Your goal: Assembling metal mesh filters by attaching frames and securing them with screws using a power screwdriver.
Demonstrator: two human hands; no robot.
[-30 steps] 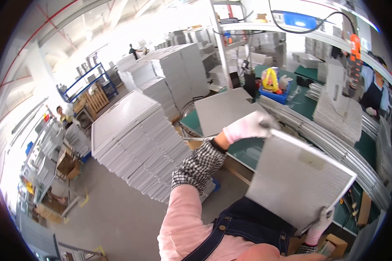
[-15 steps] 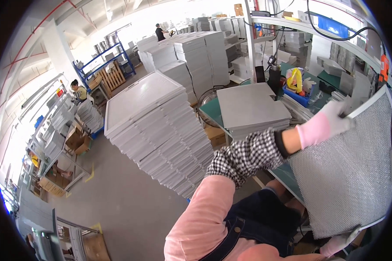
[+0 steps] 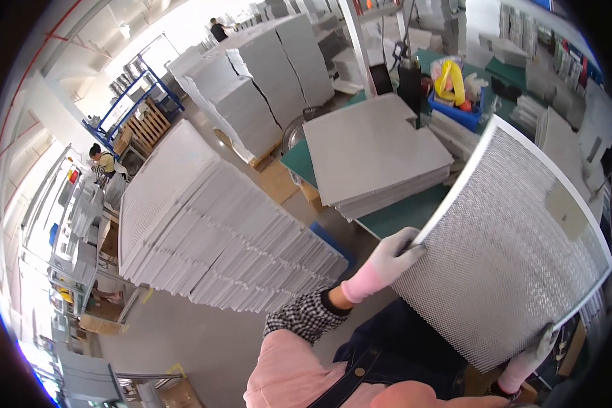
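A white-framed silver mesh panel (image 3: 517, 245) is held up at a tilt in front of me on the right. My left hand (image 3: 387, 262), in a white glove with a pink cuff, is closed on the frame's left edge, thumb over the near side. At the lower right, my right hand (image 3: 534, 357) grips the frame's near edge in a similar glove; part of its fingers is hidden behind the panel. A small beige patch (image 3: 568, 211) shows on the mesh near the far right side.
A tall stack of white-framed panels (image 3: 217, 238) stands on the left. Flat grey sheets (image 3: 381, 149) are piled on the green table (image 3: 401, 214). Behind them sit a dark bottle (image 3: 409, 85) and a blue bin (image 3: 455, 114). Two people work far off.
My left hand has come down and left, now gripping the panel's left edge. The panel has turned and tilted, showing more of its frame. My view has shifted, moving the surroundings leftward.
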